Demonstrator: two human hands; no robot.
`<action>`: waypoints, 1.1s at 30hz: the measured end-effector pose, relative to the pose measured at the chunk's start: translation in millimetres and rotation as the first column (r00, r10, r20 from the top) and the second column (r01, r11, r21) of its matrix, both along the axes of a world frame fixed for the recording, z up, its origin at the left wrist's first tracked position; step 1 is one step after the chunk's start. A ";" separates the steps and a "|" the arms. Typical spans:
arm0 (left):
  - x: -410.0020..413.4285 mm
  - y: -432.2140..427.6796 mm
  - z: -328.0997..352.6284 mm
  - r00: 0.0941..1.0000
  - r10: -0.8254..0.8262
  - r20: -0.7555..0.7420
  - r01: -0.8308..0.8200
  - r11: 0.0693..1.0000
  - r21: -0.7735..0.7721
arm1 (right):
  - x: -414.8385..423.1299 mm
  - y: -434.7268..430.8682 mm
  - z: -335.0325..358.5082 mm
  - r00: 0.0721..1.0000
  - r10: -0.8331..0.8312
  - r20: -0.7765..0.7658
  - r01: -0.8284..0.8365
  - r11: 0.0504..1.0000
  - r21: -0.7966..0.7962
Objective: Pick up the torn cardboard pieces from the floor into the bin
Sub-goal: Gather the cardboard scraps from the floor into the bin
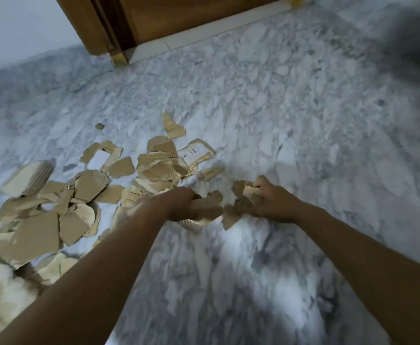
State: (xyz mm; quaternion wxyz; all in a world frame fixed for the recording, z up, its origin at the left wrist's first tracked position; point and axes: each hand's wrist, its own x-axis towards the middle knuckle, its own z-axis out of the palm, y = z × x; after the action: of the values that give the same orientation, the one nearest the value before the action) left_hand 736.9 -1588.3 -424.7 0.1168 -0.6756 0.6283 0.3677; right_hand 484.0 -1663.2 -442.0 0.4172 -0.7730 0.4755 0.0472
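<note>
Both bare forearms reach forward from the near edge over a grey-white marble floor (228, 282). The left hand (179, 204) is curled round a brown cardboard piece (209, 211), gripping it low over the floor. Just beside it, the right hand (272, 200) clutches a bunch of smaller scraps (242, 195), fingers closed over them, with one torn bit hanging below. The frame is blurred here, so how many bits each hand holds cannot be told. To the left of the arms, the torn cardboard pieces (44, 230) lie spread over the floor, overlapping in a loose heap that runs from the near left corner up past the hands. Further off, at the heap's far side, lies a piece with a white label (196, 151), and a tiny scrap (99, 126) sits apart. Beyond stand a wooden door (191, 13) and a pale wall (17, 26). A dark blurred shape (415, 46) fills the far right corner.
</note>
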 end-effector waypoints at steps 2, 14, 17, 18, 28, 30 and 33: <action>-13.5 -21.3 -4.9 0.992 -0.109 0.057 0.112 0.993 -0.043 | -24.0 -9.2 0.4 0.993 -0.115 -0.039 0.116 0.993 0.011; -43.9 -33.1 -55.5 0.965 -0.129 0.229 0.175 0.966 -0.192 | -70.7 29.1 -52.4 0.855 -0.358 -0.375 0.401 0.915 0.041; -41.1 -30.9 -55.5 0.982 -0.043 0.182 0.072 0.985 -0.159 | -63.8 14.4 -36.5 0.872 -0.355 -0.337 0.409 0.907 0.102; -39.5 -29.8 -53.9 0.989 -0.016 0.149 0.038 0.989 -0.143 | -60.1 7.7 -30.0 0.886 -0.361 -0.291 0.408 0.905 0.118; -4.9 5.0 -24.7 0.989 0.114 -0.093 -0.116 0.993 -0.015 | 25.0 -42.9 -4.1 0.943 -0.305 -0.131 0.308 0.951 0.010; -1.7 10.4 -21.6 0.984 0.144 -0.104 -0.144 0.990 0.006 | 37.2 -39.2 -21.5 0.923 -0.272 -0.271 0.272 0.962 -0.036; 1.0 20.1 -26.1 0.978 0.172 -0.121 -0.167 0.985 0.048 | 41.0 -22.4 -42.0 0.906 -0.281 -0.317 0.277 0.959 -0.059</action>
State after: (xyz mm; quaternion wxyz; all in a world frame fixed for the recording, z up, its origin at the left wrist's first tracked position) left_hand 737.9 -1568.2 -450.8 0.0583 -0.7001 0.5675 0.4295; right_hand 525.0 -1685.5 -484.0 0.3315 -0.6813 0.6433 0.1099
